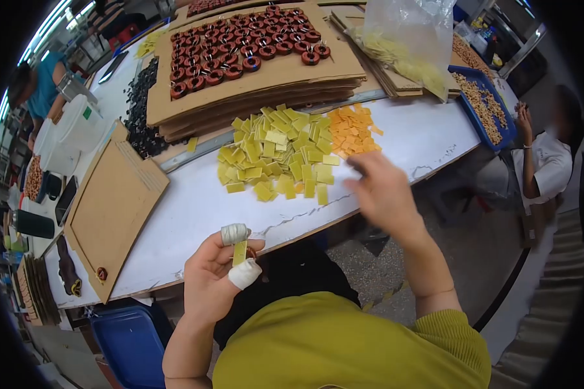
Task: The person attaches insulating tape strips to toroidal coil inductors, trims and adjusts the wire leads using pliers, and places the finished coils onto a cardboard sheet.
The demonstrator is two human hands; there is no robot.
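My left hand point(217, 272), with white tape round its thumb and a fingertip, pinches a yellow-green rectangular piece point(239, 251) together with a dark red coil point(251, 253) near the table's front edge. The coil is partly hidden by the fingers. Over the table's edge, to the right, is my right hand point(379, 193), blurred by motion, and whether its fingertips hold anything cannot be made out. It is just below a pile of small orange pieces point(353, 129). Left of these lies a larger heap of yellow-green pieces point(272, 146).
Stacked cardboard sheets point(253, 100) bear many red coils point(230, 48). Black pieces point(139, 110) and a cardboard tray point(110, 207) are at left. A plastic bag point(409, 39) and a blue tray point(483, 107) are at right. People sit at both sides.
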